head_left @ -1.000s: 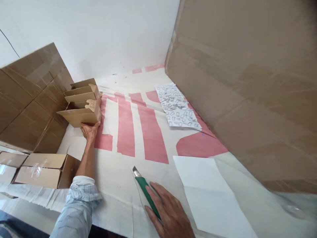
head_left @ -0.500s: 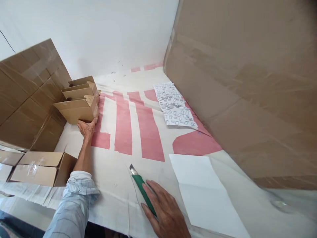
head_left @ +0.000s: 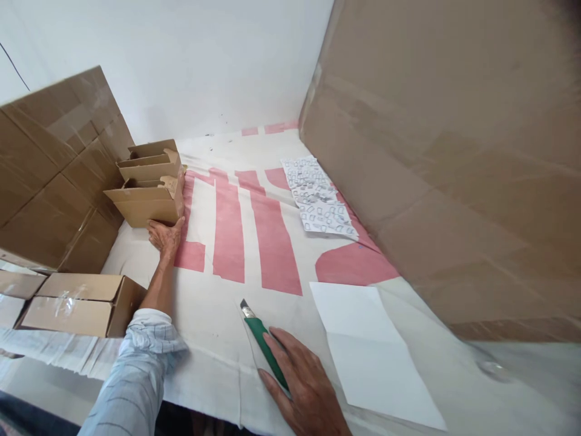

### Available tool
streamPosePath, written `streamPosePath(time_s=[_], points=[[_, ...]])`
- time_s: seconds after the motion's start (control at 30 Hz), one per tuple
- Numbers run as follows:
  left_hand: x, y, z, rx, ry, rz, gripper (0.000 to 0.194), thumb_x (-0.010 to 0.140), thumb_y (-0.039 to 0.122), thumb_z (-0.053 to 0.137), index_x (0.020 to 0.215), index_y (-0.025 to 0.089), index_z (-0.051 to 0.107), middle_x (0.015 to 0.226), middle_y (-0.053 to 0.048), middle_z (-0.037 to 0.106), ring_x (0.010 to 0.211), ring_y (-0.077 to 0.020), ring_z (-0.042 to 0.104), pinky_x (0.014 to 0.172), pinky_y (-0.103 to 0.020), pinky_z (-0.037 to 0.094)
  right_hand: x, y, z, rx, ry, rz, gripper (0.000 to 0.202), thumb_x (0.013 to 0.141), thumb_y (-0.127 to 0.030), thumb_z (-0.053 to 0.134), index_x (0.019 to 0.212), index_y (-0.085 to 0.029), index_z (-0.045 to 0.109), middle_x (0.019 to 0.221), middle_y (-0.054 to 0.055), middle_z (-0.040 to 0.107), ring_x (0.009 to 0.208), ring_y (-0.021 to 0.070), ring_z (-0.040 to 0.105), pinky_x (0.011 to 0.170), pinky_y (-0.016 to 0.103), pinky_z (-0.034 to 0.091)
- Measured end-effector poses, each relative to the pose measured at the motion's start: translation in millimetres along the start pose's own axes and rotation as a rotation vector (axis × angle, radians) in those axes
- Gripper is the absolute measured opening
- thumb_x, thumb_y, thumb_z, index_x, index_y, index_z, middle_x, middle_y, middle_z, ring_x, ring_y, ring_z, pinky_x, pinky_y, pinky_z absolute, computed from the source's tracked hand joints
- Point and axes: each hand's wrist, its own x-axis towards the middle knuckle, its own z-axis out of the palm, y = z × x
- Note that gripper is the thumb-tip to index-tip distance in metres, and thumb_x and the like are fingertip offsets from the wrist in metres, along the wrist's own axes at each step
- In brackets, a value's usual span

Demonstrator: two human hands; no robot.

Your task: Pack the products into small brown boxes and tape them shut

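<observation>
Bare hands at a cloth-covered surface [head_left: 209, 327], seen from the head. The left hand [head_left: 166, 235] touches the lower near right corner of the nearest of the open cardboard boxes [head_left: 145, 206]; its thumb lies toward the right side and its fingers against the near face. How far this grip is closed cannot be told. The boxes stand in a row at the far left, flaps raised, just beside a large taped carton stack [head_left: 59, 181]. The right hand [head_left: 308, 387], near centre, has its grip drawn in around the green handle of a utility knife [head_left: 267, 348], thumb on the left and fingers on the right; the blade points far and slightly left. To its right lies a creased white sheet [head_left: 370, 345]; farther off, a printed sheet [head_left: 327, 212] rests near a big carton [head_left: 431, 169]. Pink shapes [head_left: 276, 248] mark the cloth. At the near left, a taped box [head_left: 72, 312] sits beside the left forearm.
</observation>
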Motion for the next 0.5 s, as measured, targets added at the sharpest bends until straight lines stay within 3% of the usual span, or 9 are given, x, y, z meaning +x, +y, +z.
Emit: streamPosePath(time_s=[0.07, 0.13, 0.23, 0.33, 0.43, 0.5], points=[[-2.4, -5.4, -0.8, 0.031, -0.006, 0.014, 0.12, 0.08, 0.071, 0.084, 0.16, -0.003, 0.034, 0.148, -0.038, 0.055, 0.141, -0.0506, 0.056, 0.117, -0.06, 0.046, 12.6, -5.9, -15.3, 0.045, -0.001, -0.012, 0.053, 0.106, -0.03, 0.058, 0.158, -0.02, 0.053, 0.136, 0.016, 0.072, 0.122, 0.0322, 0.072, 0.097, 0.047, 0.061], [-4.4, -9.7, -1.2, 0.032, -0.007, 0.019, 0.124, 0.078, 0.071, 0.085, 0.161, -0.006, 0.032, 0.15, -0.04, 0.054, 0.143, -0.0507, 0.055, 0.118, -0.059, 0.045, 42.6, -7.5, -30.2, 0.134, -0.024, -0.054, 0.053, 0.104, -0.027, 0.06, 0.156, -0.021, 0.055, 0.139, 0.016, 0.071, 0.127, 0.0316, 0.07, 0.101, 0.046, 0.061], [-6.7, -12.7, -1.1, -0.001, -0.002, 0.019, 0.124, 0.079, 0.069, 0.085, 0.162, -0.004, 0.031, 0.151, -0.039, 0.052, 0.143, -0.0497, 0.055, 0.117, -0.059, 0.045, 129.5, 8.8, -29.4, 0.274, -0.047, -0.105, 0.045, 0.104, -0.025, 0.057, 0.15, -0.024, 0.061, 0.138, 0.014, 0.072, 0.127, 0.0302, 0.07, 0.105, 0.047, 0.061], [-7.9, -14.7, -0.6, -0.04, 0.0, -0.002, 0.121, 0.08, 0.07, 0.084, 0.164, 0.002, 0.03, 0.149, -0.035, 0.054, 0.14, -0.0476, 0.057, 0.116, -0.058, 0.045, 253.9, 43.7, 13.4, 0.376, -0.142, -0.055, 0.039, 0.104, -0.033, 0.057, 0.138, -0.021, 0.069, 0.135, 0.015, 0.073, 0.125, 0.0326, 0.07, 0.104, 0.052, 0.061], [-7.8, -18.1, 1.9, -0.059, -0.001, -0.006, 0.12, 0.08, 0.071, 0.083, 0.165, 0.005, 0.029, 0.147, -0.033, 0.054, 0.139, -0.0467, 0.058, 0.115, -0.058, 0.045, 378.6, 73.6, 79.2, 0.489, -0.277, 0.112, 0.041, 0.102, -0.039, 0.061, 0.134, -0.014, 0.07, 0.14, 0.019, 0.07, 0.116, 0.0316, 0.072, 0.103, 0.05, 0.06], [-7.3, -21.0, 5.3, -0.06, 0.004, -0.003, 0.121, 0.079, 0.071, 0.083, 0.164, 0.005, 0.029, 0.147, -0.033, 0.054, 0.139, -0.0477, 0.058, 0.115, -0.059, 0.045, 444.1, 82.5, 120.9, 0.595, -0.333, 0.256, 0.046, 0.105, -0.043, 0.06, 0.135, -0.009, 0.067, 0.147, 0.022, 0.066, 0.118, 0.0308, 0.071, 0.1, 0.045, 0.061]])
